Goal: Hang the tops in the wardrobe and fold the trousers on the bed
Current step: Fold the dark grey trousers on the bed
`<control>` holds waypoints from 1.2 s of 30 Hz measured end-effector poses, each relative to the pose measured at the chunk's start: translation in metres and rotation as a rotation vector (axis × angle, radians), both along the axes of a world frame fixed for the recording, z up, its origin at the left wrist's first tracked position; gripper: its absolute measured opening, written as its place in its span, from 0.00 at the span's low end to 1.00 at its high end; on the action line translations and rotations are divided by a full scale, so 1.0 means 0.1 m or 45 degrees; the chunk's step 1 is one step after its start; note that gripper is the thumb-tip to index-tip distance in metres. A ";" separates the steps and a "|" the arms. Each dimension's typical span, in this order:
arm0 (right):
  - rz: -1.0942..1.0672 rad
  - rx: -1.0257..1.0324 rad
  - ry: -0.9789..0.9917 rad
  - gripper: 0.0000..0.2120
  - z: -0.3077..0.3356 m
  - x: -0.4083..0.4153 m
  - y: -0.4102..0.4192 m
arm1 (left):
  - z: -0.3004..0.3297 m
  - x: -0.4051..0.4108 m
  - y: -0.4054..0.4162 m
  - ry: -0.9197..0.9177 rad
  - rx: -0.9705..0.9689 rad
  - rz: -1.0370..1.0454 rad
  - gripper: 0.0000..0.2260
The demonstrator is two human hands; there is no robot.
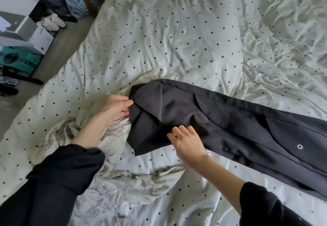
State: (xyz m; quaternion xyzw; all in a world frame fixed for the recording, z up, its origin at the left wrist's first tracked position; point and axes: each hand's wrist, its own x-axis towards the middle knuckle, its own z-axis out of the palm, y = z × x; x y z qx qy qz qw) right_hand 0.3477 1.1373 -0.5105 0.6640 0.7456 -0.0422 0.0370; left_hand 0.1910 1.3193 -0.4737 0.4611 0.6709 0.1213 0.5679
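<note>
Now we see black trousers [230, 119] lying across the bed [177, 40]; our left hand [116, 107] pinches their folded end, our right hand [187, 141] rests with loose fingers on them, seemingly flat, and a pale printed garment [113, 141] lies just beside.

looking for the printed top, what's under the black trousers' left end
The cream printed top runs under the black trousers beside the left hand. How far it reaches beneath is covered.
</note>
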 end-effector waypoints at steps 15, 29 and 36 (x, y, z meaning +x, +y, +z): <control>-0.145 0.295 0.167 0.13 -0.05 0.17 -0.19 | -0.15 0.18 0.05 0.288 0.136 -0.095 0.26; -0.150 0.136 0.319 0.10 -0.04 0.28 -0.14 | -0.13 0.20 0.14 0.542 0.468 -0.484 0.06; -0.126 0.124 0.286 0.05 0.01 0.41 -0.09 | 0.02 0.35 0.59 0.174 0.509 -0.016 0.13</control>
